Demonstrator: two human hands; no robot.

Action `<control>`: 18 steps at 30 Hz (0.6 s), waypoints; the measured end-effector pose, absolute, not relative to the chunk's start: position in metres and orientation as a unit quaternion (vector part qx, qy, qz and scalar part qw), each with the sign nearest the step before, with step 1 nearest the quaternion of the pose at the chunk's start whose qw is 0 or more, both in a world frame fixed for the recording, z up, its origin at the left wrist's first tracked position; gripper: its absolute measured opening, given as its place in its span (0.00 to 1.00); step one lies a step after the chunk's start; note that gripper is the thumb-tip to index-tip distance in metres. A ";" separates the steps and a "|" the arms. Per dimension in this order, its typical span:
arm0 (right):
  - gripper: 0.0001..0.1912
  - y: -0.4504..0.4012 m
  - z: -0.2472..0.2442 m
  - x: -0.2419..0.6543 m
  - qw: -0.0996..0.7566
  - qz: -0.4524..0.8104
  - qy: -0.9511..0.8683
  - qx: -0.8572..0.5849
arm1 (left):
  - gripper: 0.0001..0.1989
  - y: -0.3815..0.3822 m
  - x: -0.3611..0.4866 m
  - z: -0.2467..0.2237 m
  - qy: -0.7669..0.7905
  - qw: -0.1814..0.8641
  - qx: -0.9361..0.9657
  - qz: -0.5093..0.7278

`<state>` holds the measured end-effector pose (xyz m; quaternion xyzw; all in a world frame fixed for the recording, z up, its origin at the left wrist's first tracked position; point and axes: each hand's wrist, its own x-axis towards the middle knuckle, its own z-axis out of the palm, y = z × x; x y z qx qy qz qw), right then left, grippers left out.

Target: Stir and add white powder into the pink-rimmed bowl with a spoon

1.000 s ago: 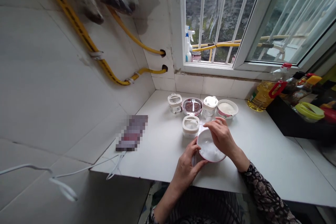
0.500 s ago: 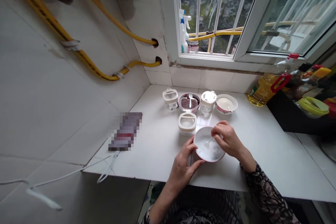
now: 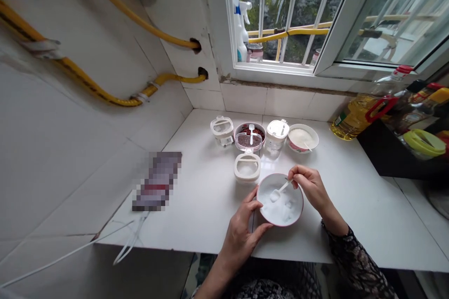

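On the counter in front of me sits a white bowl [image 3: 299,206] with a reddish outer rim. Fine white grains [image 3: 279,211] lie inside it, clumped in places. My left hand [image 3: 240,229] grips the bowl's left side, thumb and fingers around the wall. A small white spoon [image 3: 285,185] is pinched by its handle in my right hand [image 3: 310,188], its scoop over the grains with some white in it. Just behind the bowl stands a clear jar with a cream rim [image 3: 247,175], its see-through lid [image 3: 242,142] raised, another small white spoon [image 3: 251,133] against that lid.
Two more lidded jars [image 3: 222,131] [image 3: 277,136] flank a bowl of dark red bits [image 3: 259,130]. A bowl of pale grains [image 3: 302,137] holds a spoon. An oil bottle [image 3: 354,114] and black box [image 3: 382,149] stand right. A blurred-out phone-like object [image 3: 157,182] with white cable lies left.
My right hand has drawn back slightly up and right, so the spoon's scoop now shows above the grains. The left hand keeps hold of the bowl. The view has shifted slightly.
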<state>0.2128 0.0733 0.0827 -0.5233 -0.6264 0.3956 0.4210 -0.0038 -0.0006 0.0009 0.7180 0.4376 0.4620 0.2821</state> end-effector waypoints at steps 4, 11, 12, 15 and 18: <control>0.10 0.072 0.082 0.213 0.415 0.262 -0.707 -0.509 | 0.15 0.000 -0.004 0.004 0.435 0.285 0.717 0.465; 0.11 0.070 0.081 0.212 0.369 0.134 -0.816 -0.425 | 0.15 -0.001 -0.005 0.004 0.438 0.284 0.718 0.461; 0.11 0.070 0.080 0.211 0.366 0.125 -0.818 -0.426 | 0.15 -0.001 -0.005 0.004 0.439 0.287 0.718 0.458; 0.11 0.070 0.080 0.210 0.362 0.110 -0.824 -0.421 | 0.15 -0.001 -0.005 0.004 0.441 0.292 0.715 0.458; 0.10 0.069 0.081 0.207 0.346 0.105 -0.845 -0.393 | 0.15 -0.001 -0.005 0.004 0.438 0.293 0.713 0.463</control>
